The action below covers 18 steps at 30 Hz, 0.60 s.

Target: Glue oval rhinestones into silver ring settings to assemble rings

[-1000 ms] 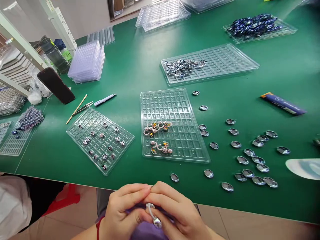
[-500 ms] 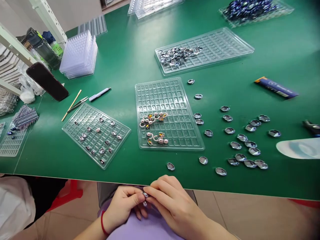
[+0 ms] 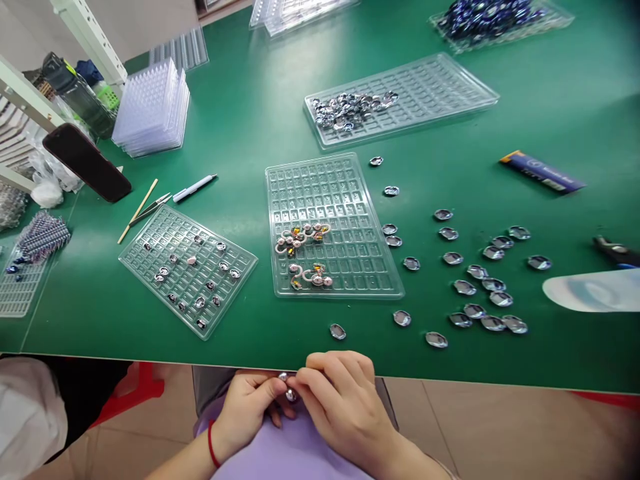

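Just below the table's front edge, my left hand (image 3: 254, 399) pinches a small shiny silver piece, perhaps a rhinestone setting (image 3: 290, 395), between thumb and forefinger. My right hand (image 3: 345, 393) meets it from the other side, its fingers closed and their tips touching the same piece. What lies under the right fingertips is hidden. Ahead of the hands, a clear tray (image 3: 345, 267) carries curved jewellery pieces (image 3: 300, 240) with pale and amber stones. Left of it, a tilted clear tray (image 3: 150, 250) holds several small stones. Oval silver rhinestones (image 3: 337, 331) lie loose on the green table.
Farther back, another clear tray (image 3: 440, 93) bears a heap of silver stones (image 3: 345, 110). A blue tube (image 3: 543, 172) lies at right. Tweezers (image 3: 150, 209), a stick (image 3: 137, 212), a pen (image 3: 195, 188) and a phone (image 3: 86, 162) are at left. Someone's white sleeve (image 3: 33, 403) shows at lower left.
The silver piece has turned between my fingers and shows more of its shiny surface. My right hand's fingers have bent more, with its knuckles raised. The whole view has shifted slightly.
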### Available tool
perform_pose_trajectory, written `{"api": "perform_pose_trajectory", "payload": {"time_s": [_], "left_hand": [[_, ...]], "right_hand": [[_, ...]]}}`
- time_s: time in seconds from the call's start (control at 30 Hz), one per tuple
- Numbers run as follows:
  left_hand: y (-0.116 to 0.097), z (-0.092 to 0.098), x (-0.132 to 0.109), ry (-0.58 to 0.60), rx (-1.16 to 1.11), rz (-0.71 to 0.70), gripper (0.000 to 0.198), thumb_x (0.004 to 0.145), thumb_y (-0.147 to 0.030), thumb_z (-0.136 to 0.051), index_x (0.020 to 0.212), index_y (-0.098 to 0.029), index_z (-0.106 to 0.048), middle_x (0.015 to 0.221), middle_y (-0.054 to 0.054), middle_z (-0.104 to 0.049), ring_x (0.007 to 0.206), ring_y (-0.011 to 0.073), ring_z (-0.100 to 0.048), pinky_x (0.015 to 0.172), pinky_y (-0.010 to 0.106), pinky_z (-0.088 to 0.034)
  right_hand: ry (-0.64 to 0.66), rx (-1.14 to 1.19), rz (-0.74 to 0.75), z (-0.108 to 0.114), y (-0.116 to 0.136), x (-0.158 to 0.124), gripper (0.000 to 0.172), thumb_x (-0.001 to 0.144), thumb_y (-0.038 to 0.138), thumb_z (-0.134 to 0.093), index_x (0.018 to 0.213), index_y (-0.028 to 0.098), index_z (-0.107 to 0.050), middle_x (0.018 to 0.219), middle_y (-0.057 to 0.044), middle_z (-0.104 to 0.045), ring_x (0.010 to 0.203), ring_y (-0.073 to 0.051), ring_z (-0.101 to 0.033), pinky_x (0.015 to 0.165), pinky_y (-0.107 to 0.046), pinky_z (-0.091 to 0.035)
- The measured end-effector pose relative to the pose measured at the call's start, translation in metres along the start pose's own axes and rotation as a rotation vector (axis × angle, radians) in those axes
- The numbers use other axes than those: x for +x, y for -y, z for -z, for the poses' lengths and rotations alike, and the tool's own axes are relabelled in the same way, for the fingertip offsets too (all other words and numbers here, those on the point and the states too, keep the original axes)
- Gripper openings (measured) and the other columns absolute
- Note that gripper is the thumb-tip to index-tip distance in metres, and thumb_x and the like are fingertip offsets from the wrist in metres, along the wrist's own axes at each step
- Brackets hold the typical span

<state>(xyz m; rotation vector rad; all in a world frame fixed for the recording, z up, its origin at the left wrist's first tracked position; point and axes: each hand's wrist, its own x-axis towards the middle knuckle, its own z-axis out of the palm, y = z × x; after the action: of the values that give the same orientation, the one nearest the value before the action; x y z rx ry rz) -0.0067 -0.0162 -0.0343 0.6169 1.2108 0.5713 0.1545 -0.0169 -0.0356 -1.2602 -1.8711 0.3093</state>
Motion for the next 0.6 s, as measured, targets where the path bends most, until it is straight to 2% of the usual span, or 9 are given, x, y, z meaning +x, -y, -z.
{"api": "perform_pose_trajectory", "payload": {"time_s": [0.2,0.4,0.6], "left_hand": [[0.004,-0.003,0.002,-0.046,-0.052,-0.082,0.053,0.064,-0.064,-0.078,0.064,-0.011,-0.074,0.056,0.005,-0.067,0.048,0.0112,-0.055,0.049,0.022,-0.045],[0.014,-0.007,0.003,-0.070,-0.113,-0.132,0.048,0.068,-0.060,-0.077,0.065,-0.012,-0.074,0.055,0.003,-0.065,0.050,0.0114,-0.054,0.052,0.023,-0.046],[0.015,-0.004,0.005,-0.070,-0.105,-0.126,0.048,0.069,-0.059,-0.077,0.065,-0.012,-0.074,0.056,0.004,-0.066,0.051,0.0124,-0.056,0.053,0.024,-0.046]], "right_hand": [[-0.012,-0.031,-0.051,-0.005,0.007,0.005,0.028,0.094,0.014,-0.048,0.067,0.018,-0.051,0.070,-0.004,-0.057,0.070,-0.017,-0.043,0.071,-0.036,-0.028],[-0.012,-0.041,-0.065,-0.007,0.009,0.009,0.030,0.091,0.008,-0.046,0.063,0.018,-0.046,0.066,-0.002,-0.054,0.067,-0.016,-0.041,0.068,-0.035,-0.026],[-0.019,0.012,-0.061,-0.007,0.008,0.009,0.031,0.092,0.006,-0.046,0.063,0.017,-0.048,0.067,-0.003,-0.054,0.068,-0.016,-0.040,0.068,-0.035,-0.025]]}}
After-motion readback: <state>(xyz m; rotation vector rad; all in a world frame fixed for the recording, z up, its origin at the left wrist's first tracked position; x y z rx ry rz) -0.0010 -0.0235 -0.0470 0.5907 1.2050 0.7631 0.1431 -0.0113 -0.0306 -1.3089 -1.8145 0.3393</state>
